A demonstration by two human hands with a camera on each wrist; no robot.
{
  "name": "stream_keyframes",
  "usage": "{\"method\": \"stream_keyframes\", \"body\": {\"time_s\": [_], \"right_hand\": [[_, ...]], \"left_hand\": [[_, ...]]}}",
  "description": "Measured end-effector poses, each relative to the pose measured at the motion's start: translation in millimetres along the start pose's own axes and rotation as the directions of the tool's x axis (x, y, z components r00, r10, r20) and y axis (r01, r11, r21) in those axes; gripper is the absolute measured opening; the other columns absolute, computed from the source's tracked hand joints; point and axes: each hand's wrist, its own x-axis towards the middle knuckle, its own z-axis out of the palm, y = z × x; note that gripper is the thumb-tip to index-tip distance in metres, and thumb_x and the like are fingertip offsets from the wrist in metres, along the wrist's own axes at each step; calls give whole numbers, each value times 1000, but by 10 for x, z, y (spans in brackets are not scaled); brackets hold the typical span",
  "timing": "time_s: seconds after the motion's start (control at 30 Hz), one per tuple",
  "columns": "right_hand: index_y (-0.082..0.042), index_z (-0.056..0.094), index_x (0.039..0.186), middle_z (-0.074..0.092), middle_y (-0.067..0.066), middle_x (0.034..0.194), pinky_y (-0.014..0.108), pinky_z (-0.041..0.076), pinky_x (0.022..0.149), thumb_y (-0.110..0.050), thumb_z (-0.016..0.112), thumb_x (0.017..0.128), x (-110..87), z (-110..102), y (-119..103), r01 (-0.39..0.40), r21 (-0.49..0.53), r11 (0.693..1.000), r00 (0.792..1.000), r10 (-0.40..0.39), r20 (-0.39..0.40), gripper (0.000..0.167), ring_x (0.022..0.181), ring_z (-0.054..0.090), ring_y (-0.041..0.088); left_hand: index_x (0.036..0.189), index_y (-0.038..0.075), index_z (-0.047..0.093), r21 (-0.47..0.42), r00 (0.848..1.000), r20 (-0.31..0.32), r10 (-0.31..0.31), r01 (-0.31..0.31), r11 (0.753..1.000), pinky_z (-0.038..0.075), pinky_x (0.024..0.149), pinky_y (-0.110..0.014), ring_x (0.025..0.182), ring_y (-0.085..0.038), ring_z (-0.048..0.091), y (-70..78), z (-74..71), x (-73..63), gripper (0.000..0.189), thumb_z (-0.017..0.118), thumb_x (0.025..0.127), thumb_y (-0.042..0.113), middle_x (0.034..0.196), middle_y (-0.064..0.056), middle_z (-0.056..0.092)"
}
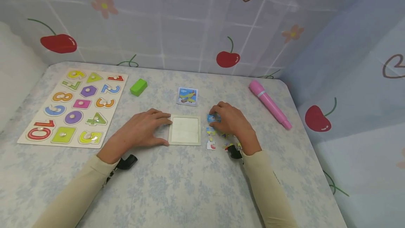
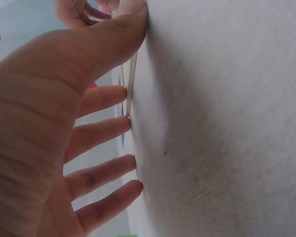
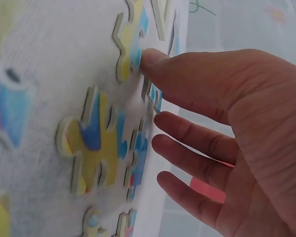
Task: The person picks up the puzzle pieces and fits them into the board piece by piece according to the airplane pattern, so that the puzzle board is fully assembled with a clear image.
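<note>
My left hand (image 1: 143, 129) lies at the left side of a square pale puzzle tray (image 1: 200, 131), fingers spread and fairly straight. In the left wrist view its fingertips (image 2: 121, 123) touch the tray's thin edge. My right hand (image 1: 230, 118) is right of the tray, with thumb and index finger about a blue puzzle piece (image 1: 210, 118), which they appear to pinch. The index fingertip is hidden behind the thumb in the right wrist view. A yellow-and-blue puzzle piece (image 3: 96, 143) and several others lie flat under and beside this hand, partly covered by it.
A picture card with an airplane (image 1: 187, 96) lies behind the tray. A green block (image 1: 138, 87) and a number-and-shape board (image 1: 71, 110) are at the left. A pink marker-shaped stick (image 1: 270, 105) lies at the right. Printed curtains (image 1: 190, 20) border the table.
</note>
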Motion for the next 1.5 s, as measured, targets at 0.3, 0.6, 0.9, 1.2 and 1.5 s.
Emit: {"method": "stream_keyframes", "body": {"time_s": [0.3,0.6,0.9,1.2,1.5], "right_hand": [[-15,73,127,68,4,124,47,54,101,-32,86,94,87,-9,-131,20,-7,1000,1000,-20,7,39,113,65,24],[-15,76,125,69,4,119,43,56,93,-31,87,93,155,-19,-320,75,-21,997,997,-75,-18,38,108,65,23],[-18,77,125,69,2,117,42,57,89,-34,86,94,261,56,-533,99,-35,994,995,-99,6,36,106,64,21],[-19,76,127,69,1,118,42,56,89,-36,85,95,352,104,-759,131,-48,990,991,-130,28,37,105,66,21],[-20,75,131,68,1,125,42,57,94,-40,82,98,410,191,-859,150,-103,983,987,-144,69,39,114,66,23]], "left_hand": [[140,16,72,13,1000,-10,5,-5,1000,57,98,-52,137,-32,58,-11,14,-9,78,91,80,62,156,-7,60],[141,15,72,2,1000,10,-8,8,1000,54,103,-53,140,-32,56,-19,-1,-21,77,91,81,60,158,-5,58],[141,16,72,3,1000,-5,10,-10,1000,55,101,-52,138,-31,57,-53,6,-49,75,89,83,60,157,-4,60],[140,18,72,17,999,-19,26,-26,1000,56,98,-50,136,-28,58,-76,14,-57,73,88,83,60,156,-2,61],[141,18,72,-10,999,-13,42,-42,999,55,102,-51,137,-29,57,-58,37,-29,73,87,84,61,157,-2,59]]}}
